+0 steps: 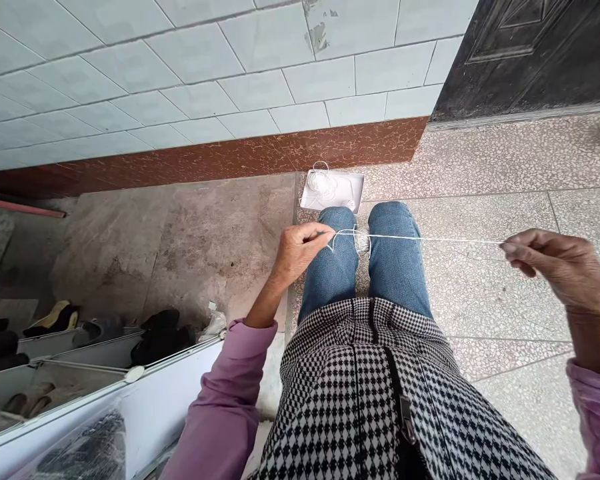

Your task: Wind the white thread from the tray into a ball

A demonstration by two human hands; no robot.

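A thin white cord (445, 240) is stretched nearly level across my knees. My left hand (303, 248) pinches it above my left knee, where a small loop and a loose end stick out by the fingertips. Out to the right, my right hand (555, 260) is closed on the other end of the taut stretch. Between my knees hangs a small white bundle (363, 241), partly hidden by my legs. Beyond my knees, a shallow white tray (343, 193) on the floor holds a loose coil of white cord (323, 185).
A tiled wall (260, 87) with a brown base runs along the far side, and a dark door (545, 53) stands at upper right. At lower left is a white rack (180, 373) with shoes and dark items. A red bar (23, 205) lies at the left edge.
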